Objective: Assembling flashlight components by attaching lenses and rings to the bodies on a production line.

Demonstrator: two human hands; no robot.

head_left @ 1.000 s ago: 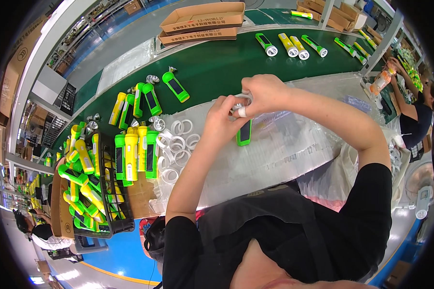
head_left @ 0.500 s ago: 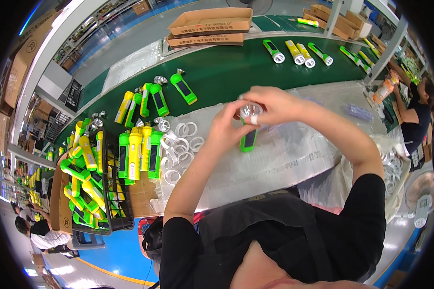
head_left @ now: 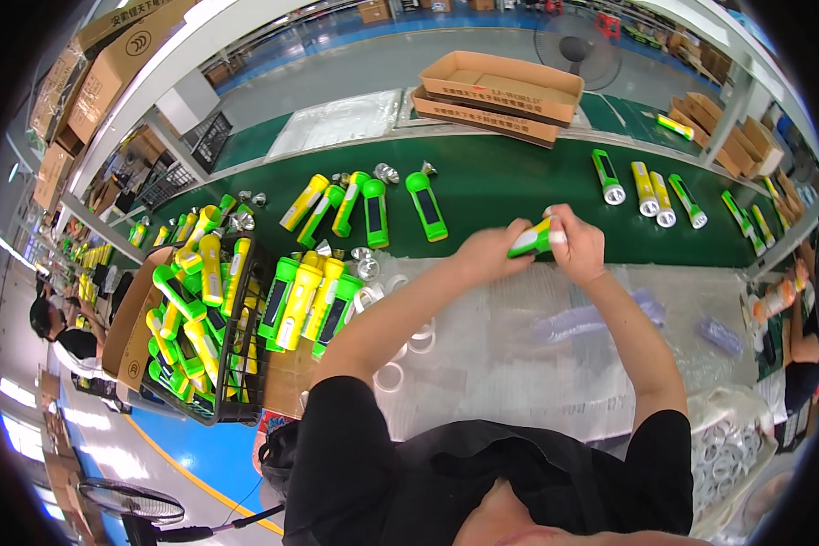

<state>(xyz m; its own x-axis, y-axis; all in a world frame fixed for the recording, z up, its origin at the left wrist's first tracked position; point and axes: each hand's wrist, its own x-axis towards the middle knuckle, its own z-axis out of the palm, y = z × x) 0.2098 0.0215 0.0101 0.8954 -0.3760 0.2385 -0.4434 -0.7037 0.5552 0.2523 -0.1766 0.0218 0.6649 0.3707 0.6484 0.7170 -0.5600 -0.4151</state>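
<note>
Both my hands are raised over the work surface, holding a green and yellow flashlight (head_left: 531,238) tilted sideways between them. My left hand (head_left: 490,251) is closed round its left end. My right hand (head_left: 577,246) wraps the other end, its fingers covering the head, so the lens is hidden. White rings (head_left: 389,377) lie near my left forearm, which partly covers them. Left of that forearm stand several green and yellow flashlights (head_left: 297,306) in a cluster, with shiny reflectors (head_left: 367,266) beside them. More flashlights (head_left: 425,206) lie on the green belt (head_left: 510,177) beyond.
A black crate (head_left: 246,355) full of flashlights stands at the left. Cardboard trays (head_left: 500,86) are stacked across the belt. Finished-looking flashlights (head_left: 644,188) lie at the far right. Clear plastic bundles (head_left: 721,335) and a sack of rings (head_left: 726,455) are on the right, near another person's arm.
The flashlight has turned from upright, with its clear lens showing, to lying sideways. My right hand has moved from over the lens to grip its right end. The whole view has shifted.
</note>
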